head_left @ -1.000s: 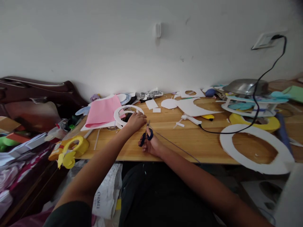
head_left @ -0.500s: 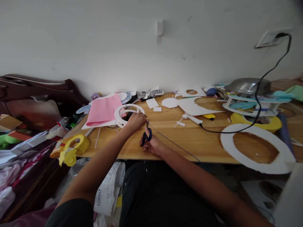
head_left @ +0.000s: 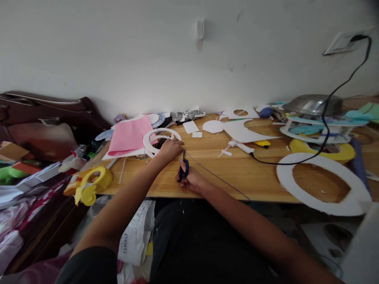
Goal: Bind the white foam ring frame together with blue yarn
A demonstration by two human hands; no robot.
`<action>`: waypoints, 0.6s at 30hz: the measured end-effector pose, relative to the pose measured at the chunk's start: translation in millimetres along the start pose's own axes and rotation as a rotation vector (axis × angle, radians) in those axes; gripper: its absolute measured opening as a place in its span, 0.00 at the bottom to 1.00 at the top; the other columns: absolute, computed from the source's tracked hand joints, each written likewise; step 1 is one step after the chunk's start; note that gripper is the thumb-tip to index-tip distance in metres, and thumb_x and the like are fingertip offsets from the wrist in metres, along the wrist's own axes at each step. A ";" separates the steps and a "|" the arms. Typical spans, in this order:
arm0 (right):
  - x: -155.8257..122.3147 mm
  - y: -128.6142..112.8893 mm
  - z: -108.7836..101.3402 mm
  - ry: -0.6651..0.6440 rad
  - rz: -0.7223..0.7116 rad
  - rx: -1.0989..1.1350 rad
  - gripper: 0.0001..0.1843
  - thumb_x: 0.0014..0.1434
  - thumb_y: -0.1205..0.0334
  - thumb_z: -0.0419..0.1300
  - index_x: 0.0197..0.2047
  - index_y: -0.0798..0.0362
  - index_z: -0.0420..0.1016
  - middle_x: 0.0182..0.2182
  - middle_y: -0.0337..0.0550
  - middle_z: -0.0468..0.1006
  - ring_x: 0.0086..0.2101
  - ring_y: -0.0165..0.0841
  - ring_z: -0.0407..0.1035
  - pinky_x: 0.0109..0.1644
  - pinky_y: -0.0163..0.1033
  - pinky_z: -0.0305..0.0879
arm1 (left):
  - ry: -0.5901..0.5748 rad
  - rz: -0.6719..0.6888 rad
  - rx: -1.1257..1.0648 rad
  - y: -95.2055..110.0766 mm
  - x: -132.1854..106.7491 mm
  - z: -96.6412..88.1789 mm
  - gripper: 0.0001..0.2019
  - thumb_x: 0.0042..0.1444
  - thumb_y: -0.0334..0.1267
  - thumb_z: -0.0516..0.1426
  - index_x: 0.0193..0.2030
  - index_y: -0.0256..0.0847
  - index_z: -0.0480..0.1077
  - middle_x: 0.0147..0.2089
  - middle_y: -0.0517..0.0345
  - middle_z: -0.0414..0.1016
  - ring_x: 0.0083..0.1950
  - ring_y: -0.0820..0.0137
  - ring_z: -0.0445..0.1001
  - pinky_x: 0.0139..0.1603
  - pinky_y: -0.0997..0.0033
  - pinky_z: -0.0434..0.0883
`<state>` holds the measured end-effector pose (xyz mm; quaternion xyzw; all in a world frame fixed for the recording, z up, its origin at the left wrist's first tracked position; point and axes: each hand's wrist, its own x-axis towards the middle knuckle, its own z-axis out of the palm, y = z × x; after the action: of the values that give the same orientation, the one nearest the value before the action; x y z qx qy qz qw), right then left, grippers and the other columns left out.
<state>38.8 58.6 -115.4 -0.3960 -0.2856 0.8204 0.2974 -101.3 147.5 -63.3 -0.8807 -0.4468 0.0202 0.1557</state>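
My left hand is closed at the right side of a white ring, its fingertips pressed where a thin greyish cord comes off. This cord runs taut to the right and down to the table's front edge. My right hand holds dark blue scissors by the handles, with the blades pointing up, close to the cord and the left fingertips. Whether the blades touch the cord is too small to tell. A folded pink sheet lies left of the ring.
On the wooden table are a white glue gun, cut white sheets, a large white ring overhanging the front edge, and yellow tape at left. A black cable hangs from the wall socket. A metal bowl sits far right.
The scissors and my right hand have shifted very slightly, and the blades look more upright. My left hand stays at the ring. The view has tilted a little.
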 end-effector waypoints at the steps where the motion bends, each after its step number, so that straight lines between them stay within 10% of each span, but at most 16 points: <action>1: -0.1 0.2 -0.1 0.005 -0.002 -0.008 0.17 0.69 0.52 0.59 0.53 0.56 0.73 0.43 0.45 0.77 0.36 0.32 0.74 0.38 0.41 0.75 | -0.001 -0.002 -0.001 0.1 0.0 0.2 0.11 0.66 0.36 0.56 0.44 0.43 0.81 0.59 0.55 0.79 0.59 0.59 0.73 0.51 0.62 0.69; 18: -3.8 2.3 1.2 0.030 -0.046 -0.075 0.19 0.68 0.53 0.60 0.57 0.55 0.72 0.51 0.48 0.76 0.45 0.37 0.74 0.47 0.48 0.75 | 0.004 -0.036 -0.045 -3.0 -0.8 0.4 0.12 0.66 0.35 0.55 0.43 0.43 0.82 0.59 0.54 0.79 0.59 0.59 0.73 0.52 0.63 0.70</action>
<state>39.2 54.1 -114.6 -0.4125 -0.3206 0.7960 0.3057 -104.1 148.7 -62.9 -0.8760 -0.4625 0.0054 0.1369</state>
